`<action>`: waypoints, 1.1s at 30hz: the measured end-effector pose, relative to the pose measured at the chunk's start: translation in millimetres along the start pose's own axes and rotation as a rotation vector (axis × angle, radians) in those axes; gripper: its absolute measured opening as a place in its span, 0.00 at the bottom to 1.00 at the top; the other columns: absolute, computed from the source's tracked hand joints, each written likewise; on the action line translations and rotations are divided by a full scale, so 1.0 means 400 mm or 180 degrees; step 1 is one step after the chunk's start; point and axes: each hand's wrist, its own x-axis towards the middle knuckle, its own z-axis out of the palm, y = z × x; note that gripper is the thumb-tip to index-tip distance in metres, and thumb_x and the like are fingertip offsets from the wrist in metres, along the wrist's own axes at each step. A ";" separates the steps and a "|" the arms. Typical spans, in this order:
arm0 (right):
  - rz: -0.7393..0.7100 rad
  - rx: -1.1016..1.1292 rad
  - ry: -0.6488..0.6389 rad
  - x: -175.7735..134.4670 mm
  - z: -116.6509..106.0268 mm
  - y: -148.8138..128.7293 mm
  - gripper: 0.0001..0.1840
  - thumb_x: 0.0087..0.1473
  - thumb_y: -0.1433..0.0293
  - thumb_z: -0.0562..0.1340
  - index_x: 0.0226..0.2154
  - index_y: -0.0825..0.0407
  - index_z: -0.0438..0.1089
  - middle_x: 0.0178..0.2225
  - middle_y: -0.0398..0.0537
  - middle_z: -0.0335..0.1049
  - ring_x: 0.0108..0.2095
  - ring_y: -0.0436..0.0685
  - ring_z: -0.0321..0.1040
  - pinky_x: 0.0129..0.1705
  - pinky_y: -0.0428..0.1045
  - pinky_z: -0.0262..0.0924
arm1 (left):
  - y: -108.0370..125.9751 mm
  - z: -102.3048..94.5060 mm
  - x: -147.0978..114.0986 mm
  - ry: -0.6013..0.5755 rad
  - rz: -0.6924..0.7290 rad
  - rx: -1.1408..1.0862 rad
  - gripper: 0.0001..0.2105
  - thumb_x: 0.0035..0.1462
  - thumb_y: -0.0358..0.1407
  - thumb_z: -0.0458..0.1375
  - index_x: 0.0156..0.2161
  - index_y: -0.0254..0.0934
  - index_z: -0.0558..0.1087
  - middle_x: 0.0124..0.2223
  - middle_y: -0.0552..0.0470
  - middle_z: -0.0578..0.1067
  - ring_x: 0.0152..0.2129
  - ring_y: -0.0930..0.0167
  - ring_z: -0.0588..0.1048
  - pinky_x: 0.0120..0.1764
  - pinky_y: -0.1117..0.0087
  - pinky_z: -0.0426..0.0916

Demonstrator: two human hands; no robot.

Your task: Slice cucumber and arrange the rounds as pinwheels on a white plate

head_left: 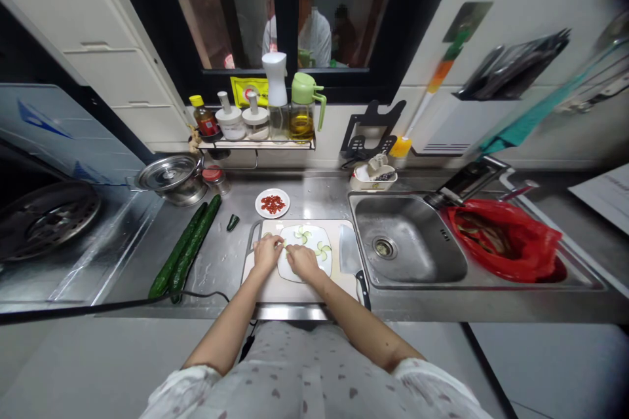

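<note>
A white square plate (322,270) lies on a pale cutting board (275,292) in front of me. On it, thin cucumber slices form two pinwheels, one at the back (302,234) and one at the right (323,251). Over the plate's left edge, my left hand (266,254) has its fingertips pinched by a small pale-green bit of cucumber slice. My right hand (302,262) rests low over the plate, fingers bent together close to the left fingertips; what they hold is hidden. A kitchen knife (350,252) lies at the board's right side, handle toward me.
Two whole cucumbers (196,239) and a cucumber end (232,222) lie left. Behind the board stands a small plate (259,204) of chopped red pieces. A sink (407,236) and red plastic bag (531,242) are right. A lidded pot (171,177) stands back left, below a condiment shelf (260,144).
</note>
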 end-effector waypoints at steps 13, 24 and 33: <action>0.0191 0.0080 0.0044 0.007 0.009 -0.017 0.14 0.62 0.68 0.50 0.47 0.52 0.65 0.42 0.53 0.73 0.43 0.58 0.70 0.39 0.49 0.56 | 0.000 -0.002 0.001 -0.0052 -0.0040 -0.0026 0.10 0.55 0.36 0.56 0.41 0.42 0.76 0.38 0.49 0.74 0.38 0.66 0.71 0.45 0.64 0.55; 0.0272 0.0080 0.0089 0.005 0.013 -0.026 0.15 0.62 0.69 0.49 0.47 0.53 0.64 0.41 0.54 0.73 0.42 0.58 0.70 0.40 0.50 0.55 | 0.001 0.003 0.005 -0.0002 -0.0032 -0.0041 0.09 0.56 0.35 0.55 0.40 0.42 0.76 0.38 0.49 0.73 0.38 0.66 0.71 0.45 0.63 0.55; 0.0279 -0.0136 0.0148 0.004 0.018 -0.029 0.15 0.63 0.68 0.48 0.47 0.52 0.64 0.39 0.53 0.73 0.40 0.57 0.70 0.40 0.49 0.55 | 0.014 -0.008 -0.006 -0.0148 0.0003 0.0068 0.13 0.59 0.37 0.52 0.47 0.44 0.75 0.41 0.48 0.72 0.41 0.66 0.70 0.48 0.63 0.55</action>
